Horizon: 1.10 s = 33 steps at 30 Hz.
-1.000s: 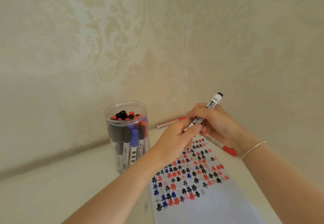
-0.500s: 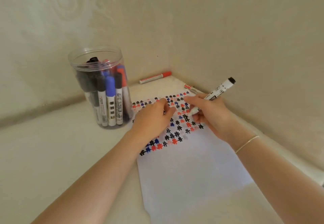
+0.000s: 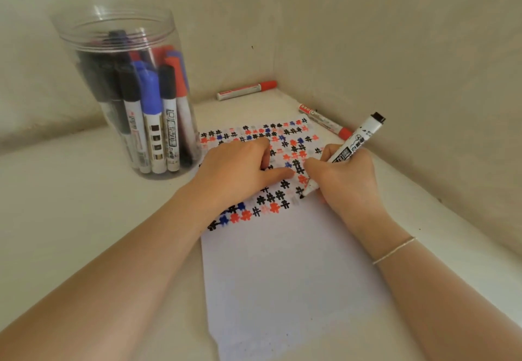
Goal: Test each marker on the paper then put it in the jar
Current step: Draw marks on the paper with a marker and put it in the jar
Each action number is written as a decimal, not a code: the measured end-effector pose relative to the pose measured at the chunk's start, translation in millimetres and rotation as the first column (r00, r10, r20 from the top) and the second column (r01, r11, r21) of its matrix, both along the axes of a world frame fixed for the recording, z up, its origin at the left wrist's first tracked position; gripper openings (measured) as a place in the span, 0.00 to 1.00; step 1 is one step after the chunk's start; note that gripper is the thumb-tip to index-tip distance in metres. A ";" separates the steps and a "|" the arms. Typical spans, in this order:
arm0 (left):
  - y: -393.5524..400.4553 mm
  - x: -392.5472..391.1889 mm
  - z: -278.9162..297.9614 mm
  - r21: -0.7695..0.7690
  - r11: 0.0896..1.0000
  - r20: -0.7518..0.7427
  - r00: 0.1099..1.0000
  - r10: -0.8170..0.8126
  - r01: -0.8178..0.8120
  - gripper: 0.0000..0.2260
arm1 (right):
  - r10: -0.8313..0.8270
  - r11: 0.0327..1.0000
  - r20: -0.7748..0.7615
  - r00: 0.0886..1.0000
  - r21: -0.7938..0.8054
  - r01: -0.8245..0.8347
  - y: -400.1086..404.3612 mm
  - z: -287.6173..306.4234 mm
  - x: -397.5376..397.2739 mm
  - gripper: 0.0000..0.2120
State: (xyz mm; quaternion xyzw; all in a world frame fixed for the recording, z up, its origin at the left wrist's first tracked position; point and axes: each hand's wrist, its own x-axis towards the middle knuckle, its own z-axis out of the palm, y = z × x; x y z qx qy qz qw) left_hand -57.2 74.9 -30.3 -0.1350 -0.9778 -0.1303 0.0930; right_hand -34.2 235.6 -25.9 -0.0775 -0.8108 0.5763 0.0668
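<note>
My right hand (image 3: 347,188) grips a white marker (image 3: 356,142) with a black end, and its black tip touches the paper (image 3: 282,276) at the edge of the rows of black, red and blue hash marks. My left hand (image 3: 237,170) rests on the marked part of the paper. Its fingers are curled under and its thumb lies flat. The marker's cap is out of sight, seemingly inside those curled fingers. The clear plastic jar (image 3: 84,41) stands at the left and holds several black, blue and red markers upright.
Two red-capped markers lie loose. One red marker (image 3: 245,90) is against the back wall. The other red marker (image 3: 324,121) lies along the right wall, just beyond the paper. The walls meet in a corner close behind the paper.
My left hand pulled away from the marker's tip end and settled on the paper. My right hand lowered the bare tip onto the sheet. The view tilted down and closer.
</note>
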 end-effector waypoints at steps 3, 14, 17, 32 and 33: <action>-0.8 0.2 -1.1 -0.002 1.000 -0.005 1.000 -0.013 0.013 0.21 | 0.019 1.000 -0.051 0.999 0.025 -0.018 -1.9 -0.9 1.4 0.08; -1.4 0.1 -3.8 -0.012 1.000 -0.032 0.999 -0.025 0.025 0.22 | 0.044 0.999 -0.051 0.998 0.009 -0.043 -2.2 -1.6 3.6 0.08; -0.8 0.2 -3.6 -0.011 1.000 -0.029 0.999 -0.025 0.025 0.22 | 0.026 0.999 -0.097 0.995 0.024 -0.024 -3.1 -2.1 3.6 0.12; -0.6 2.1 -2.1 -0.014 1.000 -0.003 1.000 -0.004 0.004 0.22 | 0.008 1.000 -0.047 0.999 -0.020 -0.009 0.7 -1.3 2.2 0.07; -0.4 2.5 -2.1 -0.015 1.000 -0.003 1.000 -0.004 0.004 0.22 | 0.006 1.000 -0.053 0.999 -0.013 -0.007 0.7 -1.9 2.4 0.09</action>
